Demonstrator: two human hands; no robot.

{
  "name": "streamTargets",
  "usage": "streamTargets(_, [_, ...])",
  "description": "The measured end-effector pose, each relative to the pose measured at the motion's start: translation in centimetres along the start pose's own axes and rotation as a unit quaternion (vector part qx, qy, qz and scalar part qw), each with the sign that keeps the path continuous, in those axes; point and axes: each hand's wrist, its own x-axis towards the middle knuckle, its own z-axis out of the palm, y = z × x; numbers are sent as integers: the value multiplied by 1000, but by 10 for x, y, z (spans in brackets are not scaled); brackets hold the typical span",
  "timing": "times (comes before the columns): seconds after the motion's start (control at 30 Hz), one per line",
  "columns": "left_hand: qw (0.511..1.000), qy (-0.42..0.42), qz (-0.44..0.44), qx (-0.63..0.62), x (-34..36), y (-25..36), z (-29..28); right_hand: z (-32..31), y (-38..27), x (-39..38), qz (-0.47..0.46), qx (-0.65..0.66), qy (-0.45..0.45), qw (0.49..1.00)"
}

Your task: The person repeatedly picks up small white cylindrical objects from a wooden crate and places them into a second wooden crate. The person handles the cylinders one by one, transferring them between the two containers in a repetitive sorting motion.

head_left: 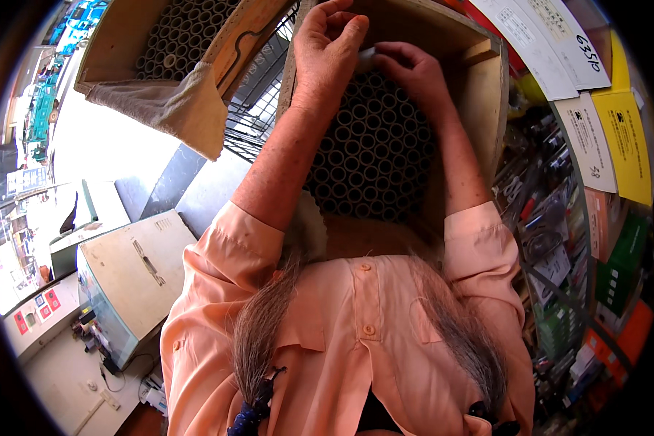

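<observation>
Both arms reach up over a wooden box (495, 109) filled with upright, open-ended round tubes (374, 156), packed side by side. My right hand (419, 76) is above the far tubes, its fingers closed at one end of a small pale cylinder-shaped piece (365, 60). My left hand (328, 51) is near the box's left wall, with thumb and fingers curled together beside the other end of that piece. Whatever lies between the left fingers is hidden. Part of the pale piece is covered by the hands, so its full shape cannot be told.
A second wooden box (105, 62) of tubes (189, 33) stands at upper left, with a cloth (163, 109) over its edge. A wire rack (253, 102) lies between the boxes. A wood-topped glass case (131, 261) is at left; cartons (621, 120) and crowded small goods fill the right.
</observation>
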Motion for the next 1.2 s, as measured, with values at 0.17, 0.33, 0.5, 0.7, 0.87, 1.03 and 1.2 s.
streamTargets(0.17, [999,25,-19,6,-2,6,5,51,16,-28,-124,-177,-98,972])
streamTargets(0.33, [998,37,-42,28,-4,11,7,86,37,-37,-75,-328,-172,926])
streamTargets(0.5, [998,29,-41,24,-2,9,4,87,62,-45,-231,-371,-148,887])
streamTargets(0.7, [998,32,-44,12,-1,6,3,86,64,-47,-250,-400,-119,874])
streamTargets(0.87, [998,31,-48,6,-1,6,5,84,65,-44,-221,-416,-158,868])
streamTargets(1.03, [999,27,-36,18,1,6,1,82,56,-37,-188,-400,-168,881])
streamTargets(1.2, [999,5,-18,40,-1,6,0,72,31,-20,-65,-377,-169,908])
